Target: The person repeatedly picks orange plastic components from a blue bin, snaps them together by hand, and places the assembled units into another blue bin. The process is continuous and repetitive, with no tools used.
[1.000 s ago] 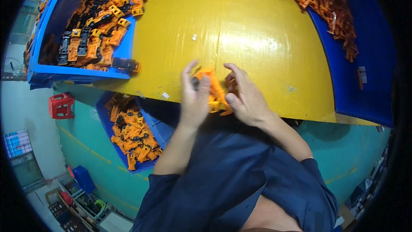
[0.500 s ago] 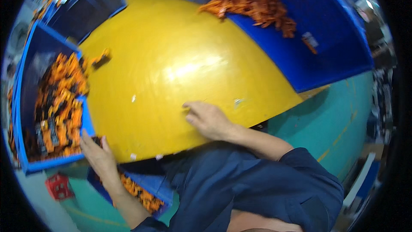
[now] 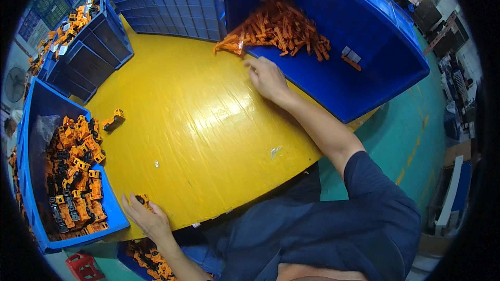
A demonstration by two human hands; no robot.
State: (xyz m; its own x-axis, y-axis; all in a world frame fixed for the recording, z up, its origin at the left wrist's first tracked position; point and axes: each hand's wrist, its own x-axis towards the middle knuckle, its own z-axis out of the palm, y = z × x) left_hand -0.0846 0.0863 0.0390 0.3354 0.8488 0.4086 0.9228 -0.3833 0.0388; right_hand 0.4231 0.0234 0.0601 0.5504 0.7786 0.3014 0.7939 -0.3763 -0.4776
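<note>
Left hand [image 3: 143,214] grips one small toy truck [image 3: 141,198] at the surface [image 3: 208,125] edge beside the well-filled bin [image 3: 31,125], right hand [image 3: 266,77] open, reaching orange parts [image 3: 276,28]; many parts apparently left.

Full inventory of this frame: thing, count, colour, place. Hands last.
table: one, yellow, centre
right bin: one, blue, upper right on the table
long plastic parts: a pile, orange, in the right bin, some spilling over its near corner
left bin: one, blue, left edge of the table
toy trucks: many, orange and black, in the left bin
loose toy truck: one, orange and black, on the table beside the left bin
stacked bins: several, dark blue, upper left
lower bin of trucks: one, blue, under the table edge
small crate: one, red, on the floor
left hand: holding a small toy truck at the table's near edge
right hand: at the spilled orange parts
</note>
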